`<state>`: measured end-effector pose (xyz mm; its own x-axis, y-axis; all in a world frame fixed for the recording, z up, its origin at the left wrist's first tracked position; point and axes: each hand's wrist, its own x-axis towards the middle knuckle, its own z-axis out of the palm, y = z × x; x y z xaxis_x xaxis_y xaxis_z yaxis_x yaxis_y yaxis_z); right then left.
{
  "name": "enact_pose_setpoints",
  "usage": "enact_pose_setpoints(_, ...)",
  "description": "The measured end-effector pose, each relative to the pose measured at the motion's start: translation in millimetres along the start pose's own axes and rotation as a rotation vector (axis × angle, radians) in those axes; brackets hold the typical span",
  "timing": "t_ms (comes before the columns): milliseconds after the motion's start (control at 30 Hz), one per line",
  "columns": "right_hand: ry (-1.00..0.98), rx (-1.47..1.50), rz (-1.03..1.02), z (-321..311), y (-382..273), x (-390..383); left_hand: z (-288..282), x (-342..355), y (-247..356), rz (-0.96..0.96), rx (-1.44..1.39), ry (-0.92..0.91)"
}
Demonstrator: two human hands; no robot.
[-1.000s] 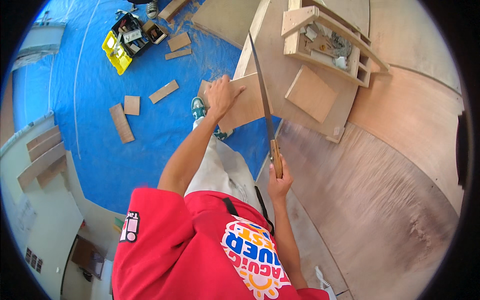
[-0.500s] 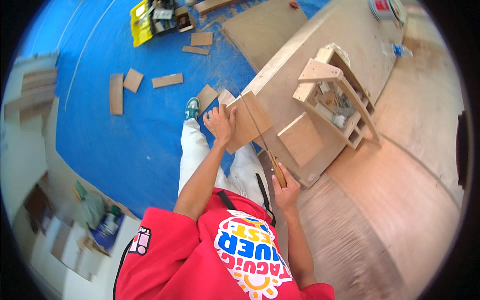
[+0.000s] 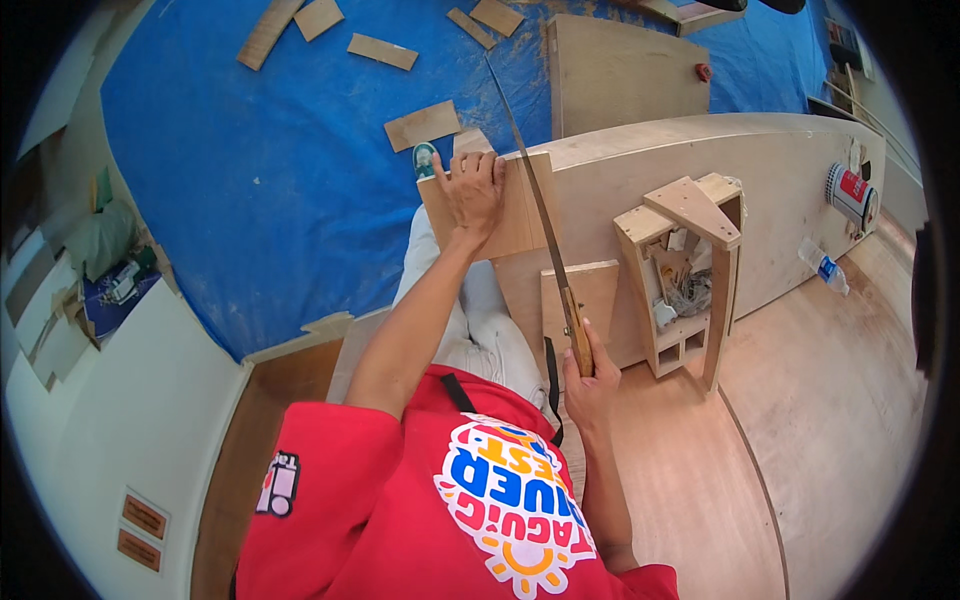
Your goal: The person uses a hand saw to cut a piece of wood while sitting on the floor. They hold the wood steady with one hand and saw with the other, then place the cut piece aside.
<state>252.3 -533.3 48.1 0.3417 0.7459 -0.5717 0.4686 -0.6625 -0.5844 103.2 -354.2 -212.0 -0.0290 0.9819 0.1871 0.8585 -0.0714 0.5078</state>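
On the pale plywood worktop [image 3: 640, 170], a flat rectangular wooden board [image 3: 505, 215] with smooth light grain lay overhanging the left end, above the blue tarpaulin [image 3: 260, 170] on the floor. The left hand [image 3: 472, 188] pressed flat on it, fingers spread toward the far edge, gripping nothing. The right hand [image 3: 590, 375] held its grip fully closed round the wooden handle of a handsaw [image 3: 545, 225], whose long thin steel blade ran away from the grip and crossed the board's right side, just beside the left hand. Right of the saw stood a small open plywood rack [image 3: 685, 270]. Offcuts [image 3: 422, 125] of flat wood lay scattered on the tarpaulin.
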Motion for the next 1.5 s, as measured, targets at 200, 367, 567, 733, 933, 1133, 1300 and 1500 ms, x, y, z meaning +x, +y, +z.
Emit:
enact_pose_setpoints(200, -0.029, -0.117, -0.043, -3, -2, 2, 9, -7, 4, -0.156, 0.090, -0.104)
enact_pose_setpoints(367, -0.036, -0.084, 0.030, 0, -11, 2, 7, -3, 8, -0.127, 0.141, -0.102)
enact_pose_setpoints(567, -0.041, -0.110, -0.013, -9, -26, 6, 3, -3, 9, -0.149, 0.099, -0.122)
enact_pose_setpoints(733, -0.100, -0.102, 0.085, -17, -30, 5, 4, -2, 11, -0.183, 0.133, -0.128)
enact_pose_setpoints(933, -0.092, -0.068, 0.088, -18, -25, 2, 8, -3, 10, -0.181, 0.151, -0.105)
enact_pose_setpoints(1133, -0.107, -0.100, 0.033, -16, -20, 2, 12, -5, 8, -0.179, 0.151, -0.074)
enact_pose_setpoints(1300, -0.113, -0.047, 0.111, -14, -22, 3, 12, -5, 8, -0.180, 0.147, -0.054)
enact_pose_setpoints(1500, -0.061, -0.157, -0.025, -14, -28, 7, 12, -5, 9, -0.176, 0.165, -0.047)
